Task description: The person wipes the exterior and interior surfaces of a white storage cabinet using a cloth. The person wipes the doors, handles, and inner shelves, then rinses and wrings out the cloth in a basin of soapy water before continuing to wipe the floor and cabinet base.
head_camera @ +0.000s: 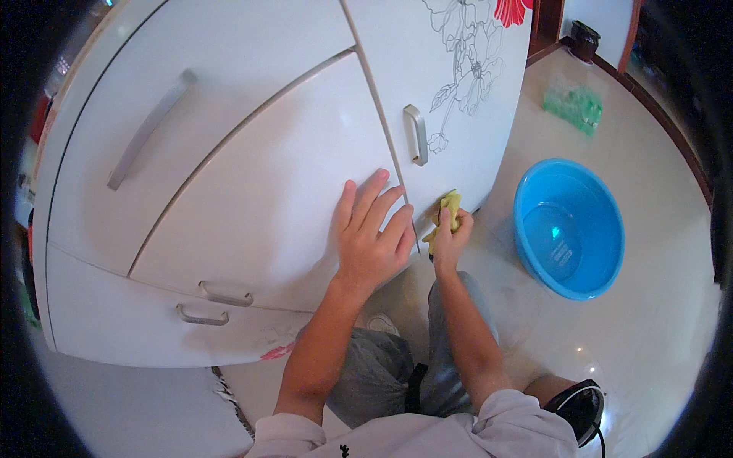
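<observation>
A white cabinet [298, 149] with several doors stands before me. My left hand [375, 232] rests with spread fingers on a door panel, its fingertips close to the seam beside the right-hand door. In my right hand [452, 235] is a crumpled yellow cloth [449, 209], held against the lower part of that right-hand door. Above the cloth sits a metal door handle [419, 134], and a line-drawn flower pattern [469, 68] decorates the same door.
On the tiled floor to the right stands a blue plastic basin [613, 229]. Beyond it lies a green plastic bag [575, 109], with a dark pot [584, 40] by the wall. A black-lined bin [578, 406] is close behind my right elbow.
</observation>
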Tool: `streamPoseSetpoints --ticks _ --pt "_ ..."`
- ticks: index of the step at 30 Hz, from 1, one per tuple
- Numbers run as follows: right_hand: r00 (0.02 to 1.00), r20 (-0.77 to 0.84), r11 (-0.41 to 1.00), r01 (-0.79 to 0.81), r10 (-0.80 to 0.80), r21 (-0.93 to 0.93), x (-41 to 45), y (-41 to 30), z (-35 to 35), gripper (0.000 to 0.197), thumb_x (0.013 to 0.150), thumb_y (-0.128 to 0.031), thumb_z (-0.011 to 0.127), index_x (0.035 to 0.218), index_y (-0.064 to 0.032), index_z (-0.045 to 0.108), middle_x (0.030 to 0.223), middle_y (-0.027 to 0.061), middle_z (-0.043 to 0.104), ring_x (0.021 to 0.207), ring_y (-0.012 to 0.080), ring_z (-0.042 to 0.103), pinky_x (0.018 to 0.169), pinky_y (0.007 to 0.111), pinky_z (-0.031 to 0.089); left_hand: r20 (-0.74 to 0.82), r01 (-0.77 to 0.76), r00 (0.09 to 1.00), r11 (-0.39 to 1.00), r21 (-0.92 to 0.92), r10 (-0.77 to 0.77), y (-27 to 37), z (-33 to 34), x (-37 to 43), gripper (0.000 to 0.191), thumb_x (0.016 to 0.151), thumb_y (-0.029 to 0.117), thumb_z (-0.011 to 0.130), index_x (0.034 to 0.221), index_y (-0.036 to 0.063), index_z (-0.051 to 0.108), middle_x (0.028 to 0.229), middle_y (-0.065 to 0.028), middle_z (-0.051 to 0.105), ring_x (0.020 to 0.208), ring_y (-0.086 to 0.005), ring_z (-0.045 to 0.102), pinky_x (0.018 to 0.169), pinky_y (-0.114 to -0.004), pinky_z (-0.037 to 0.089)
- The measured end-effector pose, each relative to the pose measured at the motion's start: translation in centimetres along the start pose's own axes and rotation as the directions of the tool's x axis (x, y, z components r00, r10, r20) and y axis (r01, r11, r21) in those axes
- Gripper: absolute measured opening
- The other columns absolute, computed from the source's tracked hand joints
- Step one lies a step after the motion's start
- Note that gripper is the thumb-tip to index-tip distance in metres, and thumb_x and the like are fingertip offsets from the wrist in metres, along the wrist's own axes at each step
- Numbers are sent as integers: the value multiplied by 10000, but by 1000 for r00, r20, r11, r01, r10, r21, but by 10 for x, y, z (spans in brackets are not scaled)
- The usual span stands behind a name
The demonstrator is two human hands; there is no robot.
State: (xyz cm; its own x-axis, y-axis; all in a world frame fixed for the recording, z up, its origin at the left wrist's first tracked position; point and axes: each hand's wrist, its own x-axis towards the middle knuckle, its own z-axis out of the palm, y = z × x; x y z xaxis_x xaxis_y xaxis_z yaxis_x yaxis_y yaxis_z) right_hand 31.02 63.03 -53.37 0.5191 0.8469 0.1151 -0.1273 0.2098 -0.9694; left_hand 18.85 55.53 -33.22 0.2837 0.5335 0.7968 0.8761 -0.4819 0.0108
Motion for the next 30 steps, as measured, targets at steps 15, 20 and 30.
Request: streamPoseSetpoints --ticks 15,20,30 --pt "918 -396 997 48 -19 64 -29 44 60 464 955 -221 542 1305 85 542 1413 291 461 1313 420 443 1121 444 323 195 -11 980 977 215 -32 13 10 -10 195 784 105 679 969 150 720 1239 -60 641 1342 -299 498 1203 -571 10" --pt "724 -302 784 -569 620 247 -38 175 21 457 995 -246 530 1325 70 509 1373 248 507 1290 356 477 1120 401 329 275 -34 961 970 241 -35 18 19 -5 303 822 112 651 1121 103 697 1401 -123 561 1419 -347 394 1181 -608 -38" --pt "812 -173 764 583 -557 276 40 -158 72 425 828 -80 696 1248 -28 655 1398 252 522 1253 362 569 1007 391 481 199 -25 980 994 110 2 5 40 2 595 951 249 504 1455 -36 365 1500 -204 425 1481 -415 217 1144 -623 -111"
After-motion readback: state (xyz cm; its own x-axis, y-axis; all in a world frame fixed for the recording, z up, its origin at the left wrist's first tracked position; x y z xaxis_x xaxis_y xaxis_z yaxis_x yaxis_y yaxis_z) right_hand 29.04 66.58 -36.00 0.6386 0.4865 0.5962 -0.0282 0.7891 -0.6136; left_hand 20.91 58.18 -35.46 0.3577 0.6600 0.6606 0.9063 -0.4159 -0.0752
